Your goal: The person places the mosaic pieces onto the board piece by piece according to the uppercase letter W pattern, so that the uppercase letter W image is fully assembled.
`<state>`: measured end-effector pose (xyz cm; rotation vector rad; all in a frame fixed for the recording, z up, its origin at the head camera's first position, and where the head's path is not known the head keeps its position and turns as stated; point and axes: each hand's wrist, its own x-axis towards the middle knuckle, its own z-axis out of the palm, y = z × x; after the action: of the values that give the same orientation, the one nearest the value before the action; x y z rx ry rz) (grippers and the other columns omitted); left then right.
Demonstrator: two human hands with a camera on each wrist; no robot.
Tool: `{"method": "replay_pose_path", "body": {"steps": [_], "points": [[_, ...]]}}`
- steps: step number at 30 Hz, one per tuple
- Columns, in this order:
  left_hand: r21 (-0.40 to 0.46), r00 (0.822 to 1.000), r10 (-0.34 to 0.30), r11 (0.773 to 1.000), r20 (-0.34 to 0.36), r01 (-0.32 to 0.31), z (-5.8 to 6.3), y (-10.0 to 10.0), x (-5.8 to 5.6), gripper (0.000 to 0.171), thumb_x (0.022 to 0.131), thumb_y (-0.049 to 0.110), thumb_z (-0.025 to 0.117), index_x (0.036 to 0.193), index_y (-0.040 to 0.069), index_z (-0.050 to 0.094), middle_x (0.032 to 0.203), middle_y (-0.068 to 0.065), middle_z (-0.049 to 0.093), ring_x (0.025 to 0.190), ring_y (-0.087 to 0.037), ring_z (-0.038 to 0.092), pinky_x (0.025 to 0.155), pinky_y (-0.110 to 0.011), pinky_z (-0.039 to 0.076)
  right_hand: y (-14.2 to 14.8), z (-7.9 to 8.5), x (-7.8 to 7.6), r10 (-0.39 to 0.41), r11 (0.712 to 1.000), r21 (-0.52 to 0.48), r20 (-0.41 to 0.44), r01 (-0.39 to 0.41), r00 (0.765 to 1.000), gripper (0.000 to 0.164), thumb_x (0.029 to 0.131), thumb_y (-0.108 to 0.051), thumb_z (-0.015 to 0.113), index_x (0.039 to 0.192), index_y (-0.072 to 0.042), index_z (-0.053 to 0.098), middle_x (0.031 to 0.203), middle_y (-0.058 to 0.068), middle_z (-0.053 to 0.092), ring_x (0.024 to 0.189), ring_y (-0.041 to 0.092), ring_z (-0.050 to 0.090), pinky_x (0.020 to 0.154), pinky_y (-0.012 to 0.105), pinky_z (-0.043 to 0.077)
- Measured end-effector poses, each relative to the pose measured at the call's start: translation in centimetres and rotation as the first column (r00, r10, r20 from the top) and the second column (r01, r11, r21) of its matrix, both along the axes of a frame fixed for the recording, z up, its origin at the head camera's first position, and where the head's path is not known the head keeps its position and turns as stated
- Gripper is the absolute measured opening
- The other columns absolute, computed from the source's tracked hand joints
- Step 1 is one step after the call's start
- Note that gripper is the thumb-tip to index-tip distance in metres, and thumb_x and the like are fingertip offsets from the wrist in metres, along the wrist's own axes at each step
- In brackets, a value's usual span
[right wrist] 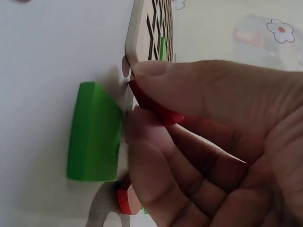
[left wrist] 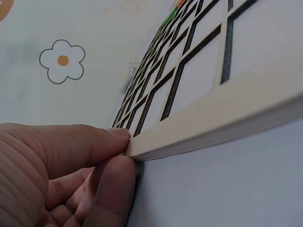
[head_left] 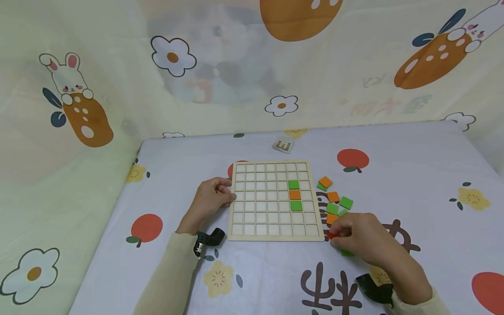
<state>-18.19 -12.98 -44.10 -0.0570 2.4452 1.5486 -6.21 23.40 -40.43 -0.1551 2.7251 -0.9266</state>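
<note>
A square wooden grid board (head_left: 271, 238) lies on the table. Green (head_left: 293, 184), orange (head_left: 294, 195) and green (head_left: 296, 205) tiles sit one below another in a column near its right side. My left hand (head_left: 210, 197) pinches the board's left edge between thumb and fingers. Off the board's lower right corner, my right hand (head_left: 364, 236) pinches a red tile (right wrist: 152, 105) between thumb and finger. Beside those fingers a loose green tile (right wrist: 94, 135) shows in the right wrist view, with another red piece (right wrist: 125, 198) partly hidden below it.
Several loose tiles, orange (head_left: 325, 182) and green (head_left: 346, 202) among them, are scattered right of the board. A small card with a grid pattern (head_left: 283, 144) lies behind the board. A patterned cloth (head_left: 220, 100) hangs at the back.
</note>
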Motion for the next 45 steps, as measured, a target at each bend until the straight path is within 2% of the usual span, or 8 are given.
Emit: {"method": "replay_pose_path", "body": {"steps": [5,8,15,22,26,31,36,45], "points": [[-0.005,1.000,-0.002,1.000,-0.005,0.002,0.0,0.0,-0.1,0.039,0.087,0.002,0.082,0.124,0.001,0.068,0.088,-0.007,0.067,0.069,-0.015,0.065,0.064,-0.022,0.057,-0.1,0.0,-0.3,0.009,0.997,0.071,-0.012,-0.008,1.000,0.030,0.079,-0.009,0.089,0.108,-0.006,0.080,0.078,-0.001,0.061,0.073,0.017,0.053,0.057,0.028,0.043],[-0.007,1.000,-0.002,1.000,-0.003,0.002,-0.1,0.0,-0.1,0.039,0.087,0.002,0.082,0.124,0.001,0.068,0.088,-0.008,0.067,0.070,-0.015,0.064,0.065,-0.022,0.057,-0.3,0.1,-0.5,0.021,0.994,0.108,-0.019,-0.018,1.000,0.032,0.078,-0.009,0.090,0.108,-0.003,0.080,0.083,0.001,0.064,0.075,0.019,0.053,0.061,0.031,0.045],[-0.005,1.000,0.003,1.000,-0.002,-0.003,0.2,0.0,-0.2,0.040,0.087,0.001,0.082,0.124,0.001,0.068,0.088,-0.008,0.067,0.070,-0.015,0.064,0.066,-0.023,0.057,-0.3,0.4,-1.2,0.034,0.978,0.207,-0.015,-0.030,0.999,0.031,0.077,-0.011,0.090,0.105,0.000,0.080,0.091,0.007,0.068,0.080,0.023,0.055,0.065,0.034,0.049],[0.002,1.000,-0.001,1.000,0.003,0.001,0.2,0.1,-0.2,0.040,0.087,0.000,0.082,0.124,0.001,0.068,0.088,-0.008,0.066,0.070,-0.015,0.063,0.065,-0.023,0.058,-0.3,0.5,-1.4,0.036,0.972,0.230,0.013,-0.038,0.999,0.024,0.077,-0.006,0.089,0.099,-0.001,0.080,0.091,0.009,0.068,0.083,0.025,0.056,0.071,0.039,0.056],[0.001,1.000,-0.006,1.000,0.000,0.006,0.1,0.1,-0.1,0.039,0.087,0.000,0.082,0.124,0.001,0.068,0.087,-0.007,0.067,0.070,-0.015,0.063,0.065,-0.023,0.057,-0.1,0.3,-1.3,0.021,0.978,0.209,0.026,-0.026,0.999,0.024,0.079,-0.008,0.089,0.101,-0.005,0.080,0.093,0.009,0.070,0.084,0.025,0.057,0.071,0.040,0.057],[-0.003,1.000,-0.003,1.000,-0.001,0.003,0.0,0.1,0.0,0.039,0.087,0.000,0.082,0.123,0.001,0.068,0.087,-0.007,0.067,0.069,-0.014,0.063,0.065,-0.023,0.057,0.4,-0.1,-1.0,0.006,0.994,0.109,0.036,-0.009,0.999,0.025,0.083,-0.010,0.087,0.106,-0.009,0.077,0.085,0.002,0.064,0.079,0.021,0.055,0.064,0.031,0.051],[-0.003,1.000,-0.005,1.000,-0.009,0.005,0.0,0.0,-0.1,0.039,0.087,0.000,0.081,0.124,0.001,0.068,0.088,-0.007,0.067,0.070,-0.014,0.063,0.065,-0.023,0.057,0.9,-0.4,-1.0,0.005,1.000,0.019,0.007,-0.005,1.000,0.028,0.083,-0.008,0.084,0.110,-0.007,0.076,0.081,0.001,0.059,0.074,0.018,0.053,0.058,0.025,0.047],[-0.009,1.000,-0.012,1.000,-0.023,0.012,0.0,0.0,-0.1,0.038,0.087,0.000,0.081,0.123,0.000,0.068,0.088,-0.008,0.067,0.069,-0.014,0.064,0.065,-0.023,0.058,1.2,-0.5,-1.2,-0.004,0.997,-0.080,0.016,0.005,1.000,0.019,0.086,-0.006,0.078,0.105,-0.007,0.075,0.084,0.000,0.066,0.074,0.017,0.060,0.061,0.023,0.052]]}}
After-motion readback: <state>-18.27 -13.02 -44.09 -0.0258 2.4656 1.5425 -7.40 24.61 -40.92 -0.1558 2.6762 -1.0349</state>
